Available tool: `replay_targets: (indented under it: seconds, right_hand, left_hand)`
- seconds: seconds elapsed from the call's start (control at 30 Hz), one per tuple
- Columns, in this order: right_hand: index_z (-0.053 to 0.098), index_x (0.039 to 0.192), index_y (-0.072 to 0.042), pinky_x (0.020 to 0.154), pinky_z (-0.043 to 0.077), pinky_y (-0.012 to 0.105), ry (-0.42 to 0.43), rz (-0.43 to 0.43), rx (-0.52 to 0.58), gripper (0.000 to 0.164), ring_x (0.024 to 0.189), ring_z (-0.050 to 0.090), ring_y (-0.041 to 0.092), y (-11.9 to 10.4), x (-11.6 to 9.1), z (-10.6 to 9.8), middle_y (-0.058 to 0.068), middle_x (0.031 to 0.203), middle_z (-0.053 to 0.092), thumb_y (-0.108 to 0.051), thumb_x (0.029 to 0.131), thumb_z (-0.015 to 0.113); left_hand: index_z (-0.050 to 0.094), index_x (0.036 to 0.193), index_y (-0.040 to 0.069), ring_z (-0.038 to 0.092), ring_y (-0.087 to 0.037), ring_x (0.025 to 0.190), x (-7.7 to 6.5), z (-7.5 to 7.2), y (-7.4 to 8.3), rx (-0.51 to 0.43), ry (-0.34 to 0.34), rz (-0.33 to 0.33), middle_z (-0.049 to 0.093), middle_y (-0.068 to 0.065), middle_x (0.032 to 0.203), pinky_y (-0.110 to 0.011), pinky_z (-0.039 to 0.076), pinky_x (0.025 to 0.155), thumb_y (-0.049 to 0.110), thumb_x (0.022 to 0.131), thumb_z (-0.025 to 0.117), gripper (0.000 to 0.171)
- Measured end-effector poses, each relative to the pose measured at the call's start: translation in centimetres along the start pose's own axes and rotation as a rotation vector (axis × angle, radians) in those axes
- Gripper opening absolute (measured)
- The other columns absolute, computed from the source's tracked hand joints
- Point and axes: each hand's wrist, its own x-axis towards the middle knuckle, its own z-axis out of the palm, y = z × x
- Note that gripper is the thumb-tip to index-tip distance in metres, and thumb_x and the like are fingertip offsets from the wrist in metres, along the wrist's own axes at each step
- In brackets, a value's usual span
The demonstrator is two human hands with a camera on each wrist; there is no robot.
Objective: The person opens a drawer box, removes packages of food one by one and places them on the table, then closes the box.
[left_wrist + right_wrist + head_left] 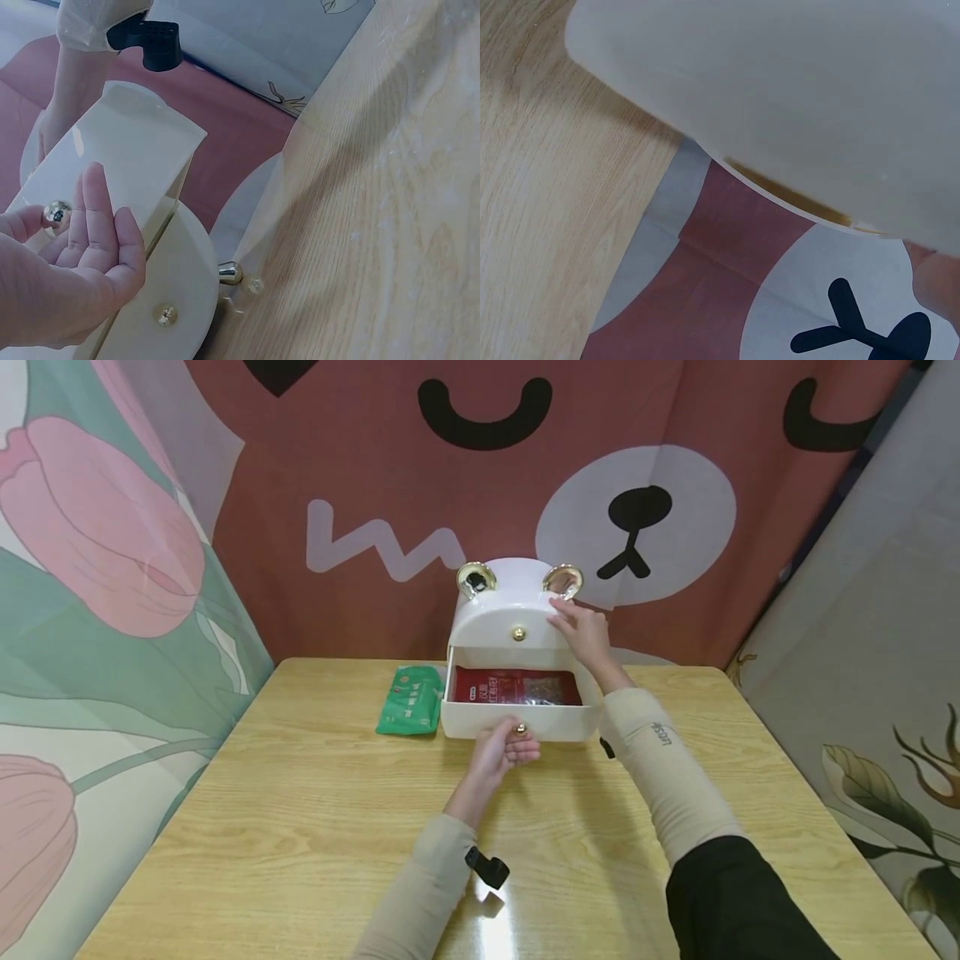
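A white storage box (517, 574) with gold ears has its lower drawer (468, 720) pulled out. Inside the drawer lies a red packet (491, 687) with a see-through window. My left hand (497, 753) pinches the drawer's gold knob (56, 215) between thumb and index finger, the other fingers extended. My right hand (588, 633) rests its fingers on the box's upper right front, just below the right ear (562, 581). In the right wrist view the drawer's side (780, 97) fills the upper part, and only a bit of hand shows at the right edge.
A green packet (411, 700) lies on the wooden table (315, 793), just left of the box. Another gold knob (518, 633) sits on the closed upper compartment. Behind the table hangs a bear-print curtain (375, 468).
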Motion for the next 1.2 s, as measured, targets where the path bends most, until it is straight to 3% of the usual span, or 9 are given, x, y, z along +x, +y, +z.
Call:
replay_targets:
  seconds: [0.33, 0.63, 1.2]
  right_hand:
    - [0.06, 0.114, -0.004, 0.089, 0.039, 0.042, -0.006, 0.006, -0.007, 0.033, 0.107, 0.051, 0.032, 0.1, 0.07, -0.07, 0.009, 0.115, 0.056, -0.019, 0.084, 0.062]
    - [0.059, 0.115, -0.004, 0.092, 0.038, 0.039, -0.019, 0.023, 0.006, 0.034, 0.111, 0.048, 0.029, 0.07, 0.01, 0.03, 0.009, 0.116, 0.055, -0.02, 0.085, 0.061]
    - [0.058, 0.116, -0.003, 0.093, 0.036, 0.04, -0.03, 0.008, 0.009, 0.034, 0.11, 0.049, 0.032, 0.12, -0.01, 0.06, 0.01, 0.117, 0.055, -0.019, 0.086, 0.06]
  left_hand:
    - [0.059, 0.077, 0.0, 0.063, -0.016, 0.059, -0.27, -0.16, -0.08, -0.006, -0.005, 0.007, 0.063, -0.009, 0.065, -0.03, 0.052, 0.063, 0.015, 0.088, 0.049, 0.02]
    - [0.057, 0.086, -0.007, 0.063, -0.015, 0.058, -0.55, -0.33, -0.13, -0.011, -0.022, 0.008, 0.063, -0.008, 0.065, -0.03, 0.052, 0.062, 0.014, 0.089, 0.049, 0.022]
    - [0.059, 0.078, -0.001, 0.063, -0.016, 0.059, -0.96, -0.55, -0.33, -0.047, -0.042, 0.008, 0.064, -0.009, 0.064, -0.03, 0.052, 0.062, 0.015, 0.09, 0.049, 0.022]
